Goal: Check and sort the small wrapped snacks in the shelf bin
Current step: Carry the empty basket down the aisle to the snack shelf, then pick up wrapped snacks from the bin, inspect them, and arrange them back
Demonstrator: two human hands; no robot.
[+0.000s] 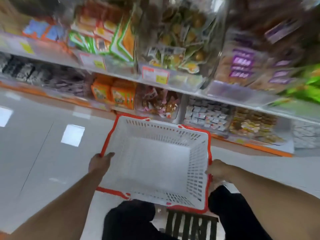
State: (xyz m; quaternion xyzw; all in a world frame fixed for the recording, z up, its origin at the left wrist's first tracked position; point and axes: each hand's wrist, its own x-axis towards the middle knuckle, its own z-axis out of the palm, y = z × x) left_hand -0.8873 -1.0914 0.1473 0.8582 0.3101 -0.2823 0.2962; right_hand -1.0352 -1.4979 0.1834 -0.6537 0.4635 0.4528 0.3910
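Both hands are gripping a white basket (155, 163) — left hand (99, 162) on its left rim, right hand (219, 170) on its right rim. Small wrapped snacks (206, 116) are lying in the low shelf bin (207, 126) — just beyond the basket's far right.

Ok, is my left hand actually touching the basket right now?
Touching. The head view shows the left hand curled over the orange rim at the white basket's left edge, thumb lying along the rim, with no gap visible.
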